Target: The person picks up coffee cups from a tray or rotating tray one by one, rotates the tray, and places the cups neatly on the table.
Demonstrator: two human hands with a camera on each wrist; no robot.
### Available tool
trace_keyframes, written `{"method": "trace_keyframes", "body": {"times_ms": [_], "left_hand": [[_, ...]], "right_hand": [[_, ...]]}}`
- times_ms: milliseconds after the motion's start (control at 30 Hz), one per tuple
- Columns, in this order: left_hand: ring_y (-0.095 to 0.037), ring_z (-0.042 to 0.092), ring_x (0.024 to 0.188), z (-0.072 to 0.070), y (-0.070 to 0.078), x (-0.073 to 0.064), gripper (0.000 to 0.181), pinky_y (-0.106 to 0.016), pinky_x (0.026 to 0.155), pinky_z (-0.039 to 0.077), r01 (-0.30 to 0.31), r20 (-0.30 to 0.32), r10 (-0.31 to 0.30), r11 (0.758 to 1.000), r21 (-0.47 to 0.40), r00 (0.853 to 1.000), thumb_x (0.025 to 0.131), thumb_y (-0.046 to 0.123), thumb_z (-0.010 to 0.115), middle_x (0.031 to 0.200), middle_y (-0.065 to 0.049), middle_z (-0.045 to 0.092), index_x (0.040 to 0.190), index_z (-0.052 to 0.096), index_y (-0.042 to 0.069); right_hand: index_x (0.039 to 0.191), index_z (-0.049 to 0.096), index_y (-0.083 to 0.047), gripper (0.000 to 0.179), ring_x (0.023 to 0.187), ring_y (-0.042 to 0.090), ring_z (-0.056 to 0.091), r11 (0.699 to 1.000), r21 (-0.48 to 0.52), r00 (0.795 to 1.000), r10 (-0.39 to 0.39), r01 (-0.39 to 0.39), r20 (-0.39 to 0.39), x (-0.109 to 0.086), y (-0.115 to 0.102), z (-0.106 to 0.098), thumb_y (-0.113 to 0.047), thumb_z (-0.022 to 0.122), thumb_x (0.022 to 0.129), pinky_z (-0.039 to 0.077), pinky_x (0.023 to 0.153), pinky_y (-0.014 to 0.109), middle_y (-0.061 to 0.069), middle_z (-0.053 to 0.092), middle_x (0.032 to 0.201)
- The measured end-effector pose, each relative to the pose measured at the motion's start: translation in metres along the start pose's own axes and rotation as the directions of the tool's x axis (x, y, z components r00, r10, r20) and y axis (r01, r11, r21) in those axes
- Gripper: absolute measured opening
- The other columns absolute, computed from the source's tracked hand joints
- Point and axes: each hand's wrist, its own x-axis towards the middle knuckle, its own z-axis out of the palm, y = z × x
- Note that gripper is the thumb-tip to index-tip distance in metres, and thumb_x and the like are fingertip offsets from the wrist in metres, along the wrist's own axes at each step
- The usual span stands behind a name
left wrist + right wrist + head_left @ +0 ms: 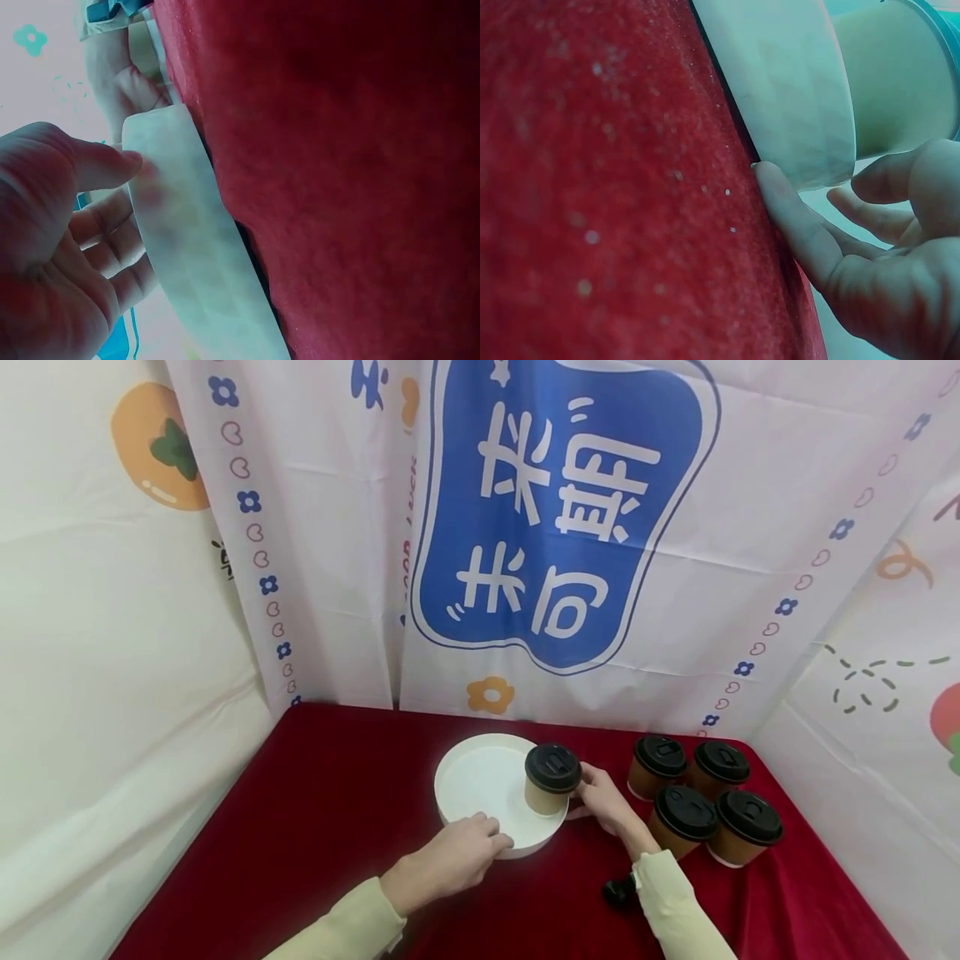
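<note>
A round white tray with a low wall lies on the red cloth. On its right side stands an upright paper cup with a black lid. At the near edge, my left hand pinches the tray's rim; in the left wrist view the thumb is outside the wall and the fingers are behind it. My right hand holds the tray's right edge beside the cup. In the right wrist view, its thumb touches the wall's lower edge, and bent fingers meet the rim.
Several brown paper cups with black lids, including a front one, stand grouped at the right. Red cloth covers the table. Printed white curtains hang behind and at both sides. A small black object shows by the right sleeve.
</note>
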Motion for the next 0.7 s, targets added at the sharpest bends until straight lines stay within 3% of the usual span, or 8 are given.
{"method": "trace_keyframes", "body": {"times_ms": [400, 700], "left_hand": [[-0.009, 0.056, 0.079, -0.004, -0.008, -0.008, 0.025, -0.018, 0.066, 0.048, 0.014, -0.021, -0.015, 1.000, -0.026, 1.000, 0.087, 0.015, 0.073, 0.088, 0.006, 0.064, 0.108, 0.070, 0.028], [-0.008, 0.055, 0.082, -0.005, -0.023, -0.018, 0.025, -0.017, 0.068, 0.050, 0.026, -0.009, -0.027, 0.997, -0.079, 1.000, 0.087, 0.014, 0.073, 0.090, 0.006, 0.065, 0.108, 0.072, 0.027]], "right_hand": [[0.126, 0.056, -0.004, 0.027, 0.089, 0.025, 0.067, 1.000, 0.010, 1.000, -0.010, 0.010, 0.013, 0.000, 0.001, 0.000, -0.010, 0.046, 0.102, 0.060, 0.069, 0.049, 0.018, 0.064, 0.107], [0.124, 0.055, -0.002, 0.026, 0.092, 0.024, 0.066, 0.999, 0.027, 0.999, -0.023, 0.022, 0.029, 0.000, 0.000, 0.000, -0.007, 0.046, 0.100, 0.060, 0.070, 0.050, 0.018, 0.063, 0.111]]}}
